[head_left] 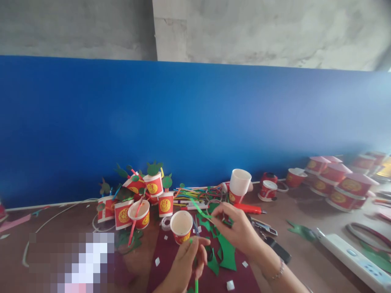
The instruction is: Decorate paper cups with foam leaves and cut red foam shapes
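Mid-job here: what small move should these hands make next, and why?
I'd probably bring the right hand and its green strip in toward the left hand. The right fingertips pinch that strip, while a green straw-like piece shows below the left hand; the two hands are apart, with the upright, open paper cup just ahead of the left one.

Behind the brown table (301, 258), a blue panel (183, 122) fronts grey walls (259, 32).

Green strip (196, 286) cropped below, rightmost cups (364, 162) blurred
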Available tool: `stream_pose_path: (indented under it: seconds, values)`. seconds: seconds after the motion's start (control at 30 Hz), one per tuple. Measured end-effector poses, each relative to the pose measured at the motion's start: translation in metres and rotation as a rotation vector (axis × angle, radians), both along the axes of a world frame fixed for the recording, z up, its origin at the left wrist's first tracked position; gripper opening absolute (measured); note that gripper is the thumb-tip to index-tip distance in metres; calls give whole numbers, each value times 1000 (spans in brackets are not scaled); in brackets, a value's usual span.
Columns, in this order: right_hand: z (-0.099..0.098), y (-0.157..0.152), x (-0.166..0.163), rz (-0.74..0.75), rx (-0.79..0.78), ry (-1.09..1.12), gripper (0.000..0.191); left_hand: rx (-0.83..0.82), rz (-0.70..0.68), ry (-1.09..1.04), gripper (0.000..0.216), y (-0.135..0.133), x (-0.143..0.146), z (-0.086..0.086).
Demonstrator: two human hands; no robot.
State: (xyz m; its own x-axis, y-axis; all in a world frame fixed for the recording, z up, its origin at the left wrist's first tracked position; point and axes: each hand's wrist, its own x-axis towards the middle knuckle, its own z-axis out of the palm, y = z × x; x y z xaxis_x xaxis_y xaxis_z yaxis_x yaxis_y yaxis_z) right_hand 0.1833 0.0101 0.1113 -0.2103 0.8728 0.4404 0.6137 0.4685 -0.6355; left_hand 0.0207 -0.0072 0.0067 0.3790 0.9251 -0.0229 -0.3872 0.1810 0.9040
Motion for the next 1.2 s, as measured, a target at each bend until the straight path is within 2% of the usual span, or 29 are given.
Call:
stream_pose_path:
  seconds: [0.1,0.23,0.37,0.5,0.57,0.7,0.77,0.83,0.93,1.07,1.2]
  values:
    - [6,-16,-9,166,-116,-141,10,-119,18,-23,45,-3,-3,12]
    - [0,-18,-5,173,-300,-356,20,-200,54,-139,38,-4,-9,21]
    - [-12,-10,6,161,-400,-468,26,-192,31,-222,38,-3,-12,18]
    - [-19,-6,9,245,-424,-517,28,-214,34,-125,33,-3,-10,15]
    - [-20,-5,9,280,-437,-537,27,-229,31,-77,36,-3,-9,14]
    - [-21,-2,9,352,-562,-578,16,-231,-19,-40,47,-1,-6,12]
    - [-22,2,8,356,-601,-520,15,-226,-61,-16,56,-1,-5,10]
    - [-25,8,7,289,-572,-404,20,-237,-91,14,63,-1,-6,9]
    - [-34,20,8,75,-505,-320,22,-290,-150,41,60,0,-9,9]
    - [-43,44,11,-162,-363,-474,23,-400,-254,41,50,2,-14,17]
    - [-40,85,0,-232,-254,-550,27,-424,-315,33,47,4,-15,20]
